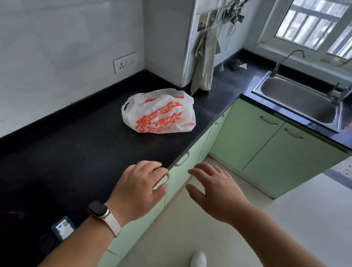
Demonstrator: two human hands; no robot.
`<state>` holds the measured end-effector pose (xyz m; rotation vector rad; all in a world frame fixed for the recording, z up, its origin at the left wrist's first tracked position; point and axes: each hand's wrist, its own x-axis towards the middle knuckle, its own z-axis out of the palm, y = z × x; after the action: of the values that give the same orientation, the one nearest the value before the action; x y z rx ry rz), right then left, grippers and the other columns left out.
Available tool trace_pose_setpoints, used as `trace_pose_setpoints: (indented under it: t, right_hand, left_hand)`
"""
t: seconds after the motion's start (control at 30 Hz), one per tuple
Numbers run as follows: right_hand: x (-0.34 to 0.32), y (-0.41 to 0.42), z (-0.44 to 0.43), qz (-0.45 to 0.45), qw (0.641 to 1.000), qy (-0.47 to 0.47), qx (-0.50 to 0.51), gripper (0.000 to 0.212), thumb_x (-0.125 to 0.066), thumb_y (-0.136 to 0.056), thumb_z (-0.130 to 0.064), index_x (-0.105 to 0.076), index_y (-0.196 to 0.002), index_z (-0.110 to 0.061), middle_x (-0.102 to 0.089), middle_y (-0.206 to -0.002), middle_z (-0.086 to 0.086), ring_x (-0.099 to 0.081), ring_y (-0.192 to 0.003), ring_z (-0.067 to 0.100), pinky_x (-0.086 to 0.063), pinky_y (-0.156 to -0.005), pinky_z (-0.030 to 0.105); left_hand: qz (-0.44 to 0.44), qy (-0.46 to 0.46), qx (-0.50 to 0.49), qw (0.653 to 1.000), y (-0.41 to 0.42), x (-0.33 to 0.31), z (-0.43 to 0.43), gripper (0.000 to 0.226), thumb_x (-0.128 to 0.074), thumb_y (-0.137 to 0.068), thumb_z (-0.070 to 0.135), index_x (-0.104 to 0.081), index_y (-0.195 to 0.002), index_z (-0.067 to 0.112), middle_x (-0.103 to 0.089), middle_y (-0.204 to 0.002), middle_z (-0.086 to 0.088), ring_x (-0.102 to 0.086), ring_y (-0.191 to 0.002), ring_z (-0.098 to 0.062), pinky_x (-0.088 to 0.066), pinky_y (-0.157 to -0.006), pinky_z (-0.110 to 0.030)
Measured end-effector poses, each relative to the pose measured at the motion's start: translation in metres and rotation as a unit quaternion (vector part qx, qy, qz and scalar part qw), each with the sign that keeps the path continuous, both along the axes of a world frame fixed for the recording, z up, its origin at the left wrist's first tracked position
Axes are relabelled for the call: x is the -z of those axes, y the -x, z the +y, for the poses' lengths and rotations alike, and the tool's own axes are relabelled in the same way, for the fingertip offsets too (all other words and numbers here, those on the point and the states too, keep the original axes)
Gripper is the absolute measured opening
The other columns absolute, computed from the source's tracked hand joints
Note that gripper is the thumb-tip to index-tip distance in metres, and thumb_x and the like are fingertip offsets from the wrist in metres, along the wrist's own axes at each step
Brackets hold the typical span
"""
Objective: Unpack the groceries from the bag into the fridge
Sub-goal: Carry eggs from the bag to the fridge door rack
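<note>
A white plastic grocery bag (159,112) with orange print lies closed and bulging on the black countertop (77,144), near its front edge. My left hand (140,189), with a watch on the wrist, hovers over the counter's front edge, well short of the bag; its fingers are loosely curled and hold nothing. My right hand (216,193) hangs in the air in front of the green cabinets, fingers spread and empty. No fridge is in view. The bag's contents are hidden.
A steel sink (295,98) with two taps sits in the counter at the right under a window. A grey cloth (203,64) hangs on the wall corner behind the bag. Green cabinet doors (257,142) run below. A small dark box (63,228) lies near my left forearm.
</note>
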<state>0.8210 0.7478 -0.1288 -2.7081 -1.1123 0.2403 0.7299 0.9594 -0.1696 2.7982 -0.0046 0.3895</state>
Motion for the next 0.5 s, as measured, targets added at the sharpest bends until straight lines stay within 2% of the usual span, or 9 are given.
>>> trace_pose_setpoints:
  t: [0.27,0.4,0.5]
  right_hand:
    - [0.021,-0.073,0.006,0.040,0.999,-0.005,-0.010,0.049,-0.036,-0.096,-0.057,-0.045,-0.137,-0.032,-0.047,-0.138,-0.009,-0.043,-0.128,0.014,-0.031,-0.106,0.032]
    - [0.026,-0.131,0.015,0.060,0.997,-0.022,-0.034,0.061,-0.024,-0.090,-0.063,-0.045,-0.138,-0.031,-0.046,-0.140,-0.008,-0.043,-0.128,0.017,-0.032,-0.106,0.034]
    - [0.023,-0.182,0.013,0.065,0.996,-0.035,-0.051,0.061,-0.025,-0.090,-0.062,-0.044,-0.138,-0.030,-0.045,-0.141,-0.008,-0.042,-0.129,0.017,-0.032,-0.107,0.034]
  left_hand:
    - [0.040,-0.010,-0.009,0.999,-0.065,0.001,0.002,0.042,-0.042,-0.092,0.043,-0.067,-0.117,0.021,-0.065,-0.120,0.004,-0.058,-0.114,-0.017,-0.048,-0.091,-0.039]
    - [0.064,-0.023,-0.032,0.997,-0.108,0.000,0.002,0.044,-0.042,-0.093,0.045,-0.066,-0.121,0.021,-0.064,-0.123,0.005,-0.057,-0.117,-0.015,-0.048,-0.093,-0.037]
    - [0.086,-0.035,-0.042,0.995,-0.150,-0.006,-0.001,0.045,-0.040,-0.094,0.046,-0.064,-0.124,0.023,-0.062,-0.126,0.007,-0.055,-0.120,-0.013,-0.047,-0.096,-0.036]
